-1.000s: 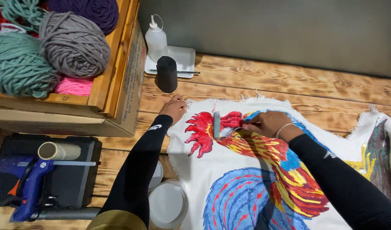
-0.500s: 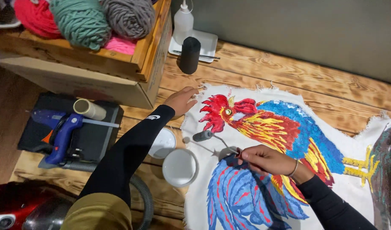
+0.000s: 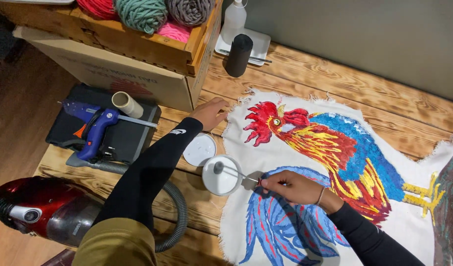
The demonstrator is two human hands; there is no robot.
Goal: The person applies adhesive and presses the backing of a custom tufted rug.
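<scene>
The right hand [image 3: 293,187] rests on the rooster rug cloth [image 3: 335,162], over the blue tail-feather area. Its grip is closed: thumb and fingers pinch the thin shaft of a brush tool [image 3: 231,171]. The tool's dark head lies over a white round tub [image 3: 221,175] standing at the cloth's left edge. A second white disc, a lid [image 3: 199,149], lies just beside the tub on the table [image 3: 305,79].

The left hand [image 3: 210,113] lies flat with fingers spread, pressing the upper left corner of the cloth against the table. It holds nothing.

The cloth lies flat on the wooden table, with the red-combed rooster head near the left hand and the yellow feet toward the right.

Left of the arms, a blue glue gun [image 3: 96,130] and a cardboard tube [image 3: 127,104] rest on a black case [image 3: 83,140]. A red vacuum cleaner [image 3: 44,212] sits on the floor. A wooden crate of yarn balls [image 3: 138,27] stands on a cardboard box. A black cylinder [image 3: 238,55] and a white bottle [image 3: 234,17] stand behind.
</scene>
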